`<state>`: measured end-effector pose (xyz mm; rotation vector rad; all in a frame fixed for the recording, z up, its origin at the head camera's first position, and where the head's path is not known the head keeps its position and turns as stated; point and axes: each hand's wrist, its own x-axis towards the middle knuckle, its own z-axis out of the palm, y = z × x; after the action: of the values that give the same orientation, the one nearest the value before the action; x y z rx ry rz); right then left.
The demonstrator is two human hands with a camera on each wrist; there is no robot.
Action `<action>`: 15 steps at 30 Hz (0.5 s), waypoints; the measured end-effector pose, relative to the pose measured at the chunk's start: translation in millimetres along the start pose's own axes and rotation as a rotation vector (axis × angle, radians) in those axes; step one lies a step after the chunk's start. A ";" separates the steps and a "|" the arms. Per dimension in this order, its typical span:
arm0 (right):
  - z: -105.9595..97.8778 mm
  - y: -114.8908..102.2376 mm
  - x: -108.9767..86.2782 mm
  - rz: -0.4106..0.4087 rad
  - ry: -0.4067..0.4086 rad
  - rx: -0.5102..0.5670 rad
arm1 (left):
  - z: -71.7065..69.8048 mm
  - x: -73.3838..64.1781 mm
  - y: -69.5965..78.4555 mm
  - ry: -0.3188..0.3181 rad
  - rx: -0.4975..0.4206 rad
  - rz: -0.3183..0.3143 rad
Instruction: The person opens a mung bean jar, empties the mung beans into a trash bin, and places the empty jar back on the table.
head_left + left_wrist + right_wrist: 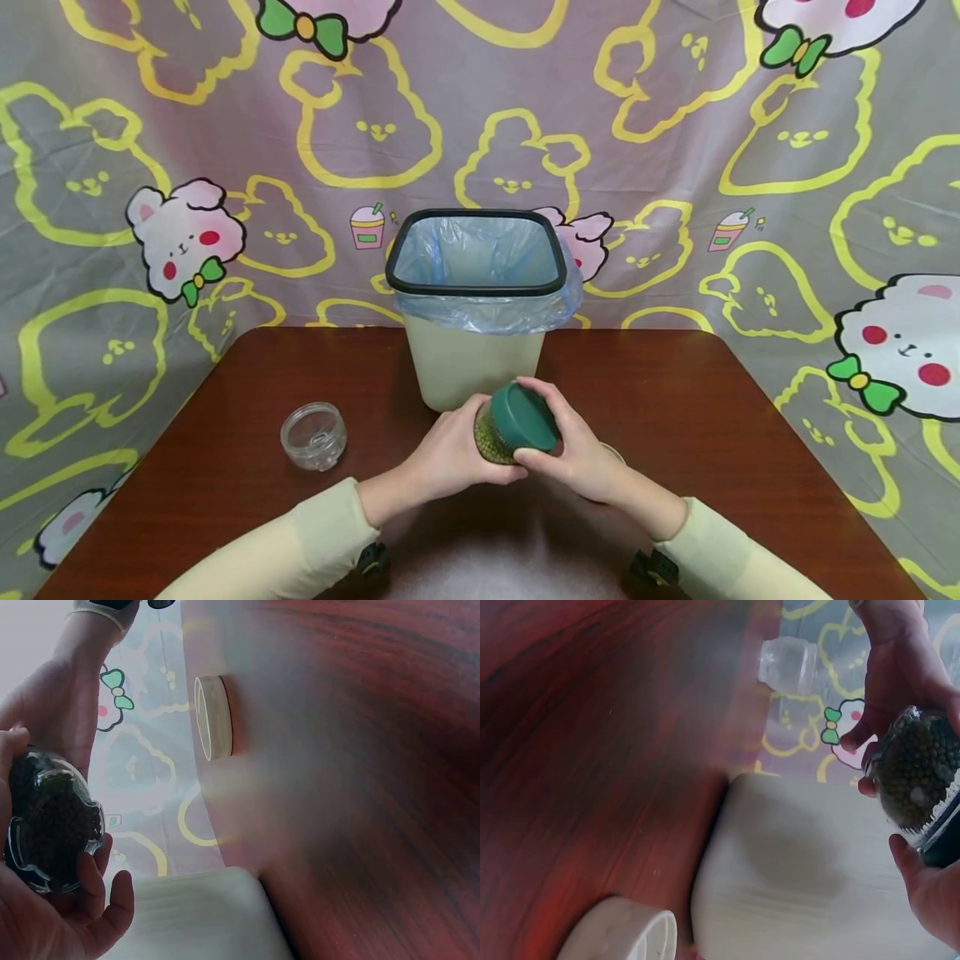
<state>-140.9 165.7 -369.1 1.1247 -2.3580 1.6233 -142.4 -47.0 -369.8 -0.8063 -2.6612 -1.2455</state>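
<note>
A small clear jar (pixel 491 438) of green beans, which look like mung beans, is held tilted above the table in front of the bin. My left hand (pixel 447 446) grips the jar's body from the left, fingers wrapped round it. On its top sits a dark green lid (pixel 527 417), gripped at the rim between thumb and fingers of my right hand (pixel 581 454). Whether the lid is loose on the jar cannot be told. In the right wrist view, the beans (pixel 922 769) show through the jar's clear bottom and side.
A cream bin (pixel 476 358) with a black rim and blue liner stands at the table's back. Left on the brown table (pixel 225 467) is a clear empty container (pixel 313 437). A pale round low container (pixel 215 718) lies right, mostly hidden by my right hand in the head view.
</note>
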 end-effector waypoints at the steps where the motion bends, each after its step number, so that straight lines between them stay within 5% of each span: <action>1: 0.5 0.0 -0.2 0.016 0.002 0.030 | 0.2 -0.7 0.3 0.006 -0.007 -0.005; 6: 4.6 -1.0 -1.0 0.090 0.020 0.168 | 1.3 -2.9 0.2 0.025 -0.047 -0.021; 15: 17.5 -2.4 4.2 0.098 0.211 0.098 | 4.8 -5.4 0.8 0.077 -0.048 -0.009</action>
<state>-136.6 148.5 -373.1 0.8167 -2.2532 1.8084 -136.7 -45.4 -374.1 -0.7371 -2.5867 -1.3192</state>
